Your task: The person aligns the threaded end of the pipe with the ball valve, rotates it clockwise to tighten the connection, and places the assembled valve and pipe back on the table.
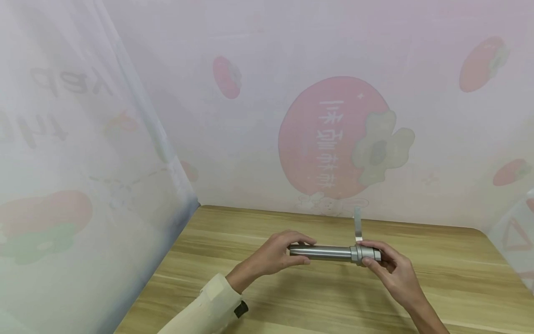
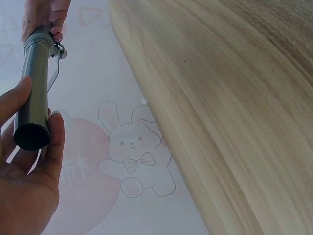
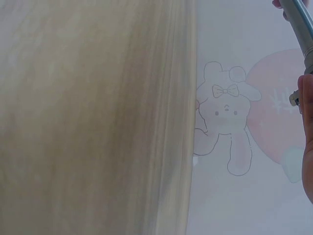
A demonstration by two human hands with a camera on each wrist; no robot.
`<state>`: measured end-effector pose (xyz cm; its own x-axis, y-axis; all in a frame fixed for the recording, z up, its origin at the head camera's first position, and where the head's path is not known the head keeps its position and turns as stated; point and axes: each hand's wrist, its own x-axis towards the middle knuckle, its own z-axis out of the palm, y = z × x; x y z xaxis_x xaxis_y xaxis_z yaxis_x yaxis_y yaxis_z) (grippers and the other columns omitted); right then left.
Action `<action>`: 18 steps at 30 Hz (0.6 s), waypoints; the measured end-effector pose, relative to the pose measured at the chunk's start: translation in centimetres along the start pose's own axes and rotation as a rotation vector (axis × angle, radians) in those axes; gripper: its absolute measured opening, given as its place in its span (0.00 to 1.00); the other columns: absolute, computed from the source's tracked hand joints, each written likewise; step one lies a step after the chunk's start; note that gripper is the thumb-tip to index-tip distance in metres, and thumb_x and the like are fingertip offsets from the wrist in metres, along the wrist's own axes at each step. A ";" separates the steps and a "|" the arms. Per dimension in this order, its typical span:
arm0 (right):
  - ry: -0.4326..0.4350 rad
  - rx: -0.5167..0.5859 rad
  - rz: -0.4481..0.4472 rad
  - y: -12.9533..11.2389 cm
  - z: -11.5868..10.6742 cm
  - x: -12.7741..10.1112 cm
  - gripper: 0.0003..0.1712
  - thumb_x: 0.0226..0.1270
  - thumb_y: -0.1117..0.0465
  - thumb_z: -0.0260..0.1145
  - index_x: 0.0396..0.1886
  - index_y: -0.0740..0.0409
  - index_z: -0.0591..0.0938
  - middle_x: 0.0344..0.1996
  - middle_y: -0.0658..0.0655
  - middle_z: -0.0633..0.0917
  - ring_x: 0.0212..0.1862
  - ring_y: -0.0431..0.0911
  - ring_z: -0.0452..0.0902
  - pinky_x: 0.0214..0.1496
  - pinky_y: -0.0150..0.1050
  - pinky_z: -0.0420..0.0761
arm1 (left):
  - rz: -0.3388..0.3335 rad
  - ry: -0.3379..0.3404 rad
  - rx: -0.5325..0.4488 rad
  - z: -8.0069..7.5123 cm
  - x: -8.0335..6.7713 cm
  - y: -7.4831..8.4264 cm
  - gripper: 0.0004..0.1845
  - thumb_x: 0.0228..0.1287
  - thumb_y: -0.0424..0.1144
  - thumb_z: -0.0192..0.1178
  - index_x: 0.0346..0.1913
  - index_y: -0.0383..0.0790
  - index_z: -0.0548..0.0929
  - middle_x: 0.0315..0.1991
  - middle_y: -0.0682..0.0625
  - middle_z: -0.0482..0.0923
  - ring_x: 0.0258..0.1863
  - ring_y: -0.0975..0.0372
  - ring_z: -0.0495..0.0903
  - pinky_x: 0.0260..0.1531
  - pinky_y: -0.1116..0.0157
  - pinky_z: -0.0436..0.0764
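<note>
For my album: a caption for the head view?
Two hands, left and right, hold a metal tube above a wooden table.

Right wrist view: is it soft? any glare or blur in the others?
Right wrist: wooden table smeared and out of focus, metal cylinder cut off at the frame edge. Left wrist: sharp, wood grain crisp, left hand clear. Head: even soft light, faint highlight along the cylinder, wide-angle bending at the edges.
</note>
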<state>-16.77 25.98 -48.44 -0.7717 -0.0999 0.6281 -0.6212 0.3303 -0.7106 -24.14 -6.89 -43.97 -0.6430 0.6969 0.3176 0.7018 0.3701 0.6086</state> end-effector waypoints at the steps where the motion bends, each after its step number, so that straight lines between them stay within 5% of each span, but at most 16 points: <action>1: 0.002 -0.002 0.002 0.0 0.0 0.0 0.26 0.70 0.81 0.70 0.65 0.65 0.84 0.58 0.40 0.87 0.50 0.35 0.86 0.48 0.29 0.87 | -0.002 -0.002 0.006 0.0 0.0 0.0 0.25 0.69 0.42 0.77 0.67 0.45 0.87 0.55 0.55 0.90 0.51 0.68 0.82 0.52 0.69 0.80; 18: -0.013 0.001 0.019 0.3 -0.1 0.0 0.25 0.71 0.80 0.69 0.65 0.64 0.84 0.59 0.39 0.87 0.51 0.34 0.86 0.48 0.29 0.87 | -0.088 -0.039 0.029 -0.2 0.0 0.1 0.27 0.69 0.47 0.77 0.69 0.50 0.87 0.60 0.57 0.88 0.57 0.67 0.79 0.51 0.68 0.77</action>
<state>-16.93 26.14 -48.61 -0.7849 -0.1064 0.6105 -0.6068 0.3313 -0.7225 -24.12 -6.99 -43.84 -0.6908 0.6838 0.2350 0.6519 0.4483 0.6116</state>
